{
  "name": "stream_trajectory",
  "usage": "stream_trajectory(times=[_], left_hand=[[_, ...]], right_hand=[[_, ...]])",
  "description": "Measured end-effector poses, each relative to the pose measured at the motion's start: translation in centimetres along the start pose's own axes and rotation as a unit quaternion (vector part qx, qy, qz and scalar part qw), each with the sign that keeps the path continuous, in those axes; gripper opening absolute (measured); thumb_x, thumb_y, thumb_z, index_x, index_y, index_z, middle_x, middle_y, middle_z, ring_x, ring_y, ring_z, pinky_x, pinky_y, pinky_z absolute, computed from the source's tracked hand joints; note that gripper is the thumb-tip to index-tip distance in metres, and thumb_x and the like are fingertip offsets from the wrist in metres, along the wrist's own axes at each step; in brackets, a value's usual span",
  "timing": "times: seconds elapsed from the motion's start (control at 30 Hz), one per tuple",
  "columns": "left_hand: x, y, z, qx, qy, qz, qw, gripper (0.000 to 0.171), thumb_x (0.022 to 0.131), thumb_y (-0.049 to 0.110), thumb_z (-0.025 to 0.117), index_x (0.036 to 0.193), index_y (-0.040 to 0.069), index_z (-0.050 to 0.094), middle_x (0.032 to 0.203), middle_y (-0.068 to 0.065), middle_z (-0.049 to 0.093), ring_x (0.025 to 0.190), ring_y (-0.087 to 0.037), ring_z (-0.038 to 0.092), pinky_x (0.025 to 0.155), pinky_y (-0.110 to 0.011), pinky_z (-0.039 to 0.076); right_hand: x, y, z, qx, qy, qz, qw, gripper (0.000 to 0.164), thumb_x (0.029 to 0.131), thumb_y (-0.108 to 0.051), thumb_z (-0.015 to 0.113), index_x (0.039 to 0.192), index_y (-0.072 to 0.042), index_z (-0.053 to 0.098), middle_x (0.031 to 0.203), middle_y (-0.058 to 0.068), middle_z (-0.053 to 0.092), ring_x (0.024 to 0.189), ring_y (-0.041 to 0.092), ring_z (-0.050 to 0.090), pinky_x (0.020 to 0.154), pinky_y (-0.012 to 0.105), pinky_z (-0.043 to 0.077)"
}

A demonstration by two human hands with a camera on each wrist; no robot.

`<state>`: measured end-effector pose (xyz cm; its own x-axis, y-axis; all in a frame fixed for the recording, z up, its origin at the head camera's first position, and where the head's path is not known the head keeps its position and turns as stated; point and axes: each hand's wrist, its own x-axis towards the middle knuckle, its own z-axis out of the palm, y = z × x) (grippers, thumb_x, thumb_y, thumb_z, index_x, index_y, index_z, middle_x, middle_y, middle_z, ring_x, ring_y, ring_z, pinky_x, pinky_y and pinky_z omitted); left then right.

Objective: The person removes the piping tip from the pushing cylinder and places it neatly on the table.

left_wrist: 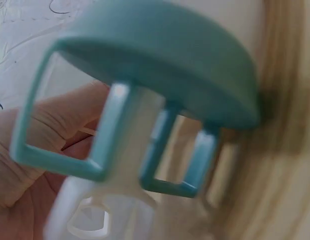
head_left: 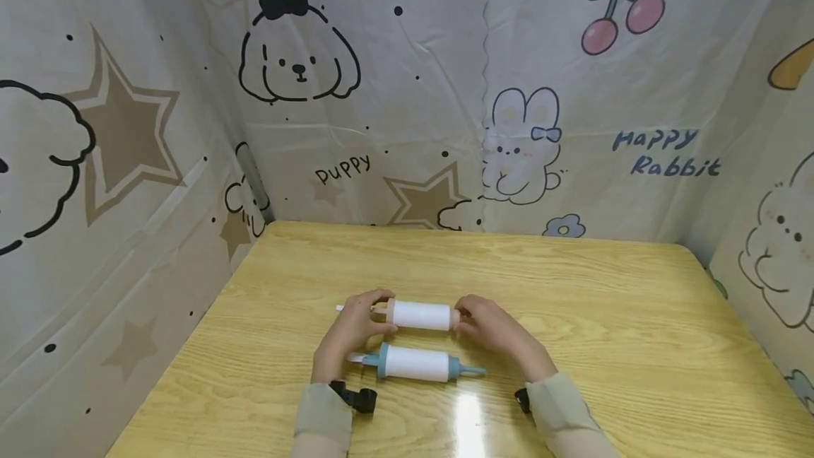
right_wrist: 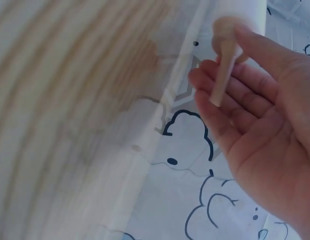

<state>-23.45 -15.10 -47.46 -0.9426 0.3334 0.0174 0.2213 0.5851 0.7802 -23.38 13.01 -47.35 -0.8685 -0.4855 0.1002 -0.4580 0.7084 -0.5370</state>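
Note:
A large syringe with a white barrel and beige ends (head_left: 421, 315) lies crosswise between the two hands in the head view. My left hand (head_left: 355, 324) grips its plunger end, thumb and fingers on either side of the beige collar. At the other end, my right hand (head_left: 494, 328) holds the beige nozzle (right_wrist: 225, 75), the thumb over its base and the fingers curled beneath. Nearer to me, a matching syringe with teal ends (head_left: 416, 364) rests on the table, nozzle to the right. Its teal finger loops (left_wrist: 117, 132) fill the left wrist view, partly covering the left hand behind.
The wood-grain table (head_left: 604, 316) carries both syringes. Fabric walls (head_left: 432, 76) printed with cartoon animals and stars enclose its back and sides. Black wrist cameras (head_left: 362, 400) are strapped below both hands, close to the teal syringe.

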Motion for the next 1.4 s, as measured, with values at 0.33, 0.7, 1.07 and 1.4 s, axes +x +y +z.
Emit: stream_trajectory(times=[0.33, 0.7, 1.07, 1.4], left_hand=[[-0.3, 1.6, -1.1, 0.063, 0.048, 0.031, 0.9964, 0.058, 0.08, 0.019, 0.081, 0.133, 0.014, 0.059, 0.136, -0.008, 0.061, 0.123, -0.029, 0.06, 0.1, -0.047, 0.052], [-0.4, 2.7, -1.5, 0.071, 0.062, 0.054, 0.9941, 0.055, 0.08, 0.021, 0.081, 0.132, 0.015, 0.061, 0.134, -0.006, 0.063, 0.116, -0.029, 0.062, 0.097, -0.046, 0.054], [0.4, 3.6, -0.5, 0.069, 0.055, 0.092, 0.9919, 0.056, 0.081, 0.022, 0.08, 0.132, 0.01, 0.061, 0.133, -0.011, 0.064, 0.113, -0.034, 0.063, 0.094, -0.048, 0.055], [1.4, 4.8, 1.2, 0.066, 0.038, 0.115, 0.9904, 0.056, 0.082, 0.025, 0.079, 0.133, 0.01, 0.059, 0.134, -0.011, 0.063, 0.116, -0.034, 0.062, 0.096, -0.046, 0.055]], right_hand=[[-0.7, -0.1, -0.4, 0.046, 0.045, 0.003, 0.998, 0.028, 0.093, -0.02, 0.067, 0.117, -0.005, 0.063, 0.113, 0.007, 0.066, 0.105, 0.022, 0.064, 0.091, 0.039, 0.056], [-1.1, 0.4, -1.0, 0.067, 0.102, -0.045, 0.991, 0.027, 0.092, -0.021, 0.068, 0.115, -0.007, 0.064, 0.113, 0.006, 0.068, 0.106, 0.026, 0.067, 0.093, 0.04, 0.057], [-2.6, 1.2, -1.8, 0.069, 0.131, -0.057, 0.987, 0.026, 0.093, -0.019, 0.067, 0.115, -0.007, 0.064, 0.11, 0.004, 0.067, 0.104, 0.025, 0.068, 0.092, 0.04, 0.057], [-4.4, 2.7, -2.7, 0.05, 0.16, -0.054, 0.984, 0.026, 0.092, -0.019, 0.068, 0.116, -0.009, 0.064, 0.109, 0.003, 0.068, 0.102, 0.024, 0.068, 0.088, 0.04, 0.059]])
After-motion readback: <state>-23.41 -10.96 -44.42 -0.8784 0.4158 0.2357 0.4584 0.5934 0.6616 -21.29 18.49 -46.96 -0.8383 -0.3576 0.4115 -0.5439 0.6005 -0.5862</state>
